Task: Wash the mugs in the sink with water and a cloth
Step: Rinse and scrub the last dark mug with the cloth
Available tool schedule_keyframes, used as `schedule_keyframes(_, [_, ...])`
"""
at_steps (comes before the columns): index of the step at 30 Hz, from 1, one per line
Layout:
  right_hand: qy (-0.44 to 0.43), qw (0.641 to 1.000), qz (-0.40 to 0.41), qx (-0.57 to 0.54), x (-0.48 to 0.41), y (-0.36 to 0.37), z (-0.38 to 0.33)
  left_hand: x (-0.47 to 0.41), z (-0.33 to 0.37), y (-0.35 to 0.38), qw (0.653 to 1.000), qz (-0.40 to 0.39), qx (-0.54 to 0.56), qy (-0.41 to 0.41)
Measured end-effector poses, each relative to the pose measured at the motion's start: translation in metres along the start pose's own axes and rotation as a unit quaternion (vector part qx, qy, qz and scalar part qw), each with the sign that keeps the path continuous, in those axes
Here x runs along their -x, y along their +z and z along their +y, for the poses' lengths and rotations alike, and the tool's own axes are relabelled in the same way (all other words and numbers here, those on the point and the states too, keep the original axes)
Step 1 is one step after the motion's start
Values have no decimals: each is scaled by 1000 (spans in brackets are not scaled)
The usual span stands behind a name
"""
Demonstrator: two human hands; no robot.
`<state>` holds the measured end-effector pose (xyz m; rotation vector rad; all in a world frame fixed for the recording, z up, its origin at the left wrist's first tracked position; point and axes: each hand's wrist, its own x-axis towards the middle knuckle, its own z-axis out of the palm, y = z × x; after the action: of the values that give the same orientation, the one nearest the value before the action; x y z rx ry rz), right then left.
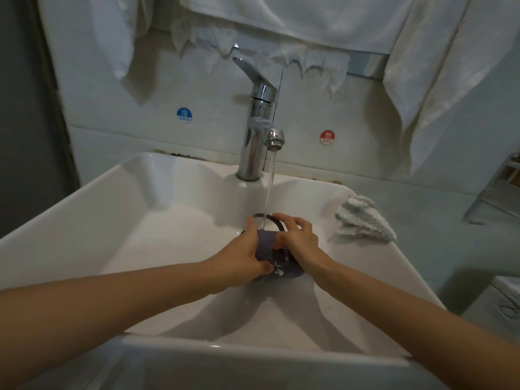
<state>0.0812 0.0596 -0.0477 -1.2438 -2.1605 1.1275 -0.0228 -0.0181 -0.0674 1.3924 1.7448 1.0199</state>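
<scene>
Left hand (242,257) curls round the dark mug (265,242) from 9 o'clock, thumb on its near wall; the mug is mid-basin in the white sink (140,220), mouth toward 12 o'clock under water from the tap (259,122); right hand (299,237) grips it from 3 o'clock, fingers over the rim; the cloth (363,220) lies on the sink edge at the mug's 2 o'clock.

Pale wall (309,108), draped white sheeting (323,18)
</scene>
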Motion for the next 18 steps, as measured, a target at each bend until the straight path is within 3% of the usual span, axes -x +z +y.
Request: schedule_keyframes(18, [5,999,-15,28,-1,2,1,-1,-1,0,1000,0,5,1])
